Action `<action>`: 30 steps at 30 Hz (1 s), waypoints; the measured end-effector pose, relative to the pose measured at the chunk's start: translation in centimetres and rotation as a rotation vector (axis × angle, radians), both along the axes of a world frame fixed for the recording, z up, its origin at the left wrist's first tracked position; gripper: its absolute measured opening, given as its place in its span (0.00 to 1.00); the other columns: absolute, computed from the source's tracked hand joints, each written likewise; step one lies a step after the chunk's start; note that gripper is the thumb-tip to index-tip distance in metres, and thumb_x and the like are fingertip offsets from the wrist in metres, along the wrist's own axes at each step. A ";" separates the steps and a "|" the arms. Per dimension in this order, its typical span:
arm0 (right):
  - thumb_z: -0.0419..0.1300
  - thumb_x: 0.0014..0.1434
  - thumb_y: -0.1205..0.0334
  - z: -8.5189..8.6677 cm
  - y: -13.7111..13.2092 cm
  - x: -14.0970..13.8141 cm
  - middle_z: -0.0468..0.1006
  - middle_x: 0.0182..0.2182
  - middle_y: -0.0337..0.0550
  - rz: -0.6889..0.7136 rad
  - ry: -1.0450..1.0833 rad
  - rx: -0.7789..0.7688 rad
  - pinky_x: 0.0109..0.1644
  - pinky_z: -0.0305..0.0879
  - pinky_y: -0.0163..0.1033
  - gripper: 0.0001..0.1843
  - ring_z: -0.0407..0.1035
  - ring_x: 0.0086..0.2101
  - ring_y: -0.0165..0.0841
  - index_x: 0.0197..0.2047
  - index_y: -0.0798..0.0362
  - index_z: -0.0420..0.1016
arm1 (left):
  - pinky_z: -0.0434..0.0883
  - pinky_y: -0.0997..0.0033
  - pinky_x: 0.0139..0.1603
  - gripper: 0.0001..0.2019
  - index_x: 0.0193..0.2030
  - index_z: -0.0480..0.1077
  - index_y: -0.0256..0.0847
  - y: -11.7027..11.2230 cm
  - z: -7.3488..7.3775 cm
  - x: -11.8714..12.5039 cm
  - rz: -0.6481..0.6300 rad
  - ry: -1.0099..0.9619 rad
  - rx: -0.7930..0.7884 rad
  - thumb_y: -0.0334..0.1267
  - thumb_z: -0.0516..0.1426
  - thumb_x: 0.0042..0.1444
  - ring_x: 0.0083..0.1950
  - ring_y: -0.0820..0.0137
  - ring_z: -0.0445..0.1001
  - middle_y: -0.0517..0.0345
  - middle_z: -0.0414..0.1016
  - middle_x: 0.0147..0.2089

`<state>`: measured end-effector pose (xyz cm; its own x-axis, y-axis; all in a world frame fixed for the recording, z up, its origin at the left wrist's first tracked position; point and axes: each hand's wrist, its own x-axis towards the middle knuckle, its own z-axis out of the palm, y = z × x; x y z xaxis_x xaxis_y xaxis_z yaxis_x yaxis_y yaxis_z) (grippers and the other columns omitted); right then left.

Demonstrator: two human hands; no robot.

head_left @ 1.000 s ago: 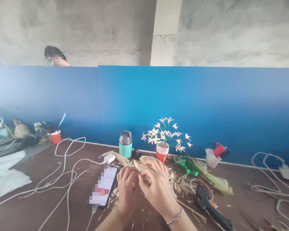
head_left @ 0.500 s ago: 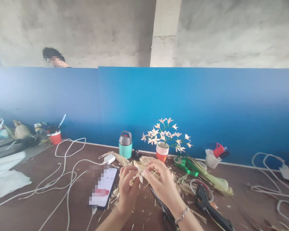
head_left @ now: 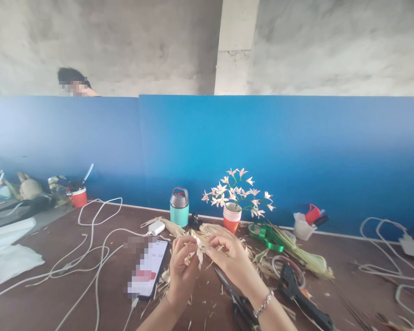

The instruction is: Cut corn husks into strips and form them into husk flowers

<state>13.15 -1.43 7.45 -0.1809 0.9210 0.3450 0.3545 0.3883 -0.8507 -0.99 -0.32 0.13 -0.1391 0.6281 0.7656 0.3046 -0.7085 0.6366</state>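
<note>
Bridging left hand (head_left: 181, 265) and right hand (head_left: 233, 258): husk strip (head_left: 199, 252)

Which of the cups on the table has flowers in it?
The orange paper cup in the middle, right of the teal flask. The red cup far left and the white cup at right hold no flowers.

On the brown wooden table (head_left: 55, 299), the left hand (head_left: 181, 269) and right hand (head_left: 232, 258) pinch a pale dried husk strip (head_left: 199, 254) between them, in front of a heap of loose husk scraps (head_left: 212, 230). A white-cased smartphone (head_left: 148, 268) lies just left of the left hand. Black-handled scissors (head_left: 237, 301) lie under the right wrist, with a black glue gun (head_left: 296, 287) farther right. Behind the heap stand a teal lidded flask (head_left: 179, 208) on the left and an orange paper cup of husk flowers (head_left: 232, 219) on the right, both before the blue partition board (head_left: 279, 147).
</note>
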 end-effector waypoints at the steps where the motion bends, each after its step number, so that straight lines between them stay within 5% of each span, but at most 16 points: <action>1: 0.59 0.53 0.62 -0.1 0.0 0.1 0.76 0.34 0.42 0.003 -0.003 0.001 0.39 0.65 0.37 0.09 0.70 0.38 0.35 0.23 0.53 0.70 | 0.68 0.61 0.43 0.07 0.32 0.71 0.43 0.0 0.0 0.0 -0.013 -0.015 -0.010 0.27 0.54 0.53 0.43 0.63 0.68 0.54 0.71 0.40; 8: 0.56 0.56 0.56 0.0 0.2 0.6 0.77 0.32 0.42 -0.030 -0.003 -0.058 0.33 0.64 0.36 0.11 0.69 0.31 0.33 0.33 0.53 0.75 | 0.67 0.61 0.45 0.04 0.34 0.71 0.41 0.4 -0.1 0.1 -0.187 -0.102 -0.154 0.34 0.54 0.57 0.43 0.63 0.70 0.54 0.71 0.38; 16: 0.55 0.57 0.59 1.3 -0.4 1.8 0.73 0.50 0.44 0.094 -0.033 0.007 0.49 0.65 0.42 0.14 0.67 0.49 0.38 0.47 0.46 0.73 | 0.66 0.61 0.43 0.09 0.30 0.72 0.41 -0.1 1.0 0.2 -0.272 0.087 -0.104 0.38 0.53 0.58 0.39 0.63 0.70 0.54 0.73 0.33; 22: 0.60 0.51 0.64 1.7 -1.0 1.9 0.72 0.44 0.41 0.055 -0.186 0.080 0.56 0.58 0.46 0.05 0.65 0.49 0.38 0.33 0.47 0.76 | 0.66 0.62 0.41 0.05 0.35 0.71 0.42 0.1 0.8 0.1 -0.282 0.209 0.000 0.33 0.54 0.57 0.39 0.64 0.68 0.54 0.74 0.33; 30: 0.57 0.51 0.66 1.7 -0.8 1.9 0.76 0.32 0.39 0.033 -0.189 0.036 0.43 0.63 0.39 0.07 0.69 0.36 0.34 0.23 0.51 0.71 | 0.66 0.63 0.39 0.03 0.34 0.71 0.42 0.1 0.9 0.2 -0.169 0.263 0.038 0.32 0.56 0.55 0.37 0.65 0.69 0.56 0.75 0.31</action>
<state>15.00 -2.19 9.11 -0.2753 0.9012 0.3348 0.4932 0.4314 -0.7554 -0.77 -0.26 1.04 0.1704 0.5953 0.7852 0.3314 -0.7851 0.5233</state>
